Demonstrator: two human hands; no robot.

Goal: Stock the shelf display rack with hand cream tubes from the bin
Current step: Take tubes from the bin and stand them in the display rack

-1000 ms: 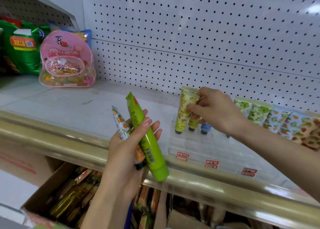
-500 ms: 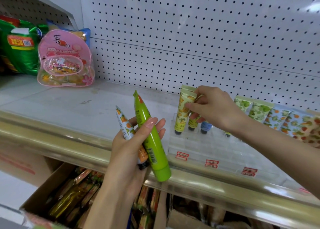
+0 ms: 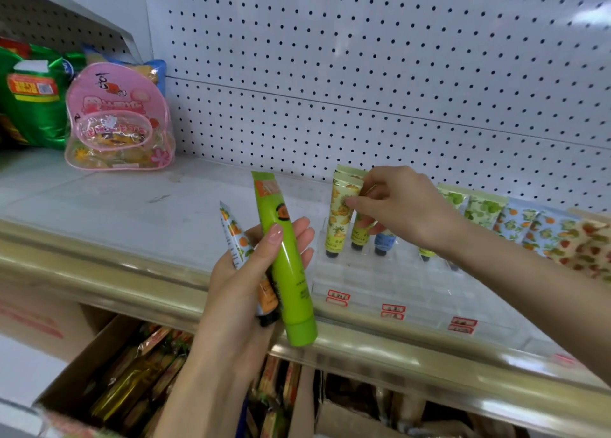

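1. The left hand (image 3: 251, 272), mid-view, grips two tubes upright against its palm. One is a plain green tube (image 3: 286, 265). At its 9 o'clock is a thinner orange-print tube (image 3: 235, 236), its middle hidden behind the thumb.
2. The right hand (image 3: 401, 206), at 3 o'clock from the left, has thumb and curled fingers closed on the yellow tubes (image 3: 340, 219), two pineapple-print ones standing cap-down. I cannot tell which of the pair it actually pinches.
3. Both stand in the clear display rack (image 3: 380, 279) on the shelf (image 3: 132, 206). One blue tube (image 3: 384, 241) beside them is half covered by the fingers, and one more cap peeks out under the wrist.
4. At the rack's 3 o'clock runs a row of printed tubes (image 3: 484, 209). I count at least five, the last cut off by the edge.
5. Three pairs of red labels (image 3: 393, 311) line the rack's front, too small to read.
6. At 7 o'clock, below the shelf, sits the cardboard bin (image 3: 82, 361), its contents blurred.
7. At 10 o'clock stands one pink bag (image 3: 119, 123), with a green bag (image 3: 33, 107) beside it, cropped.
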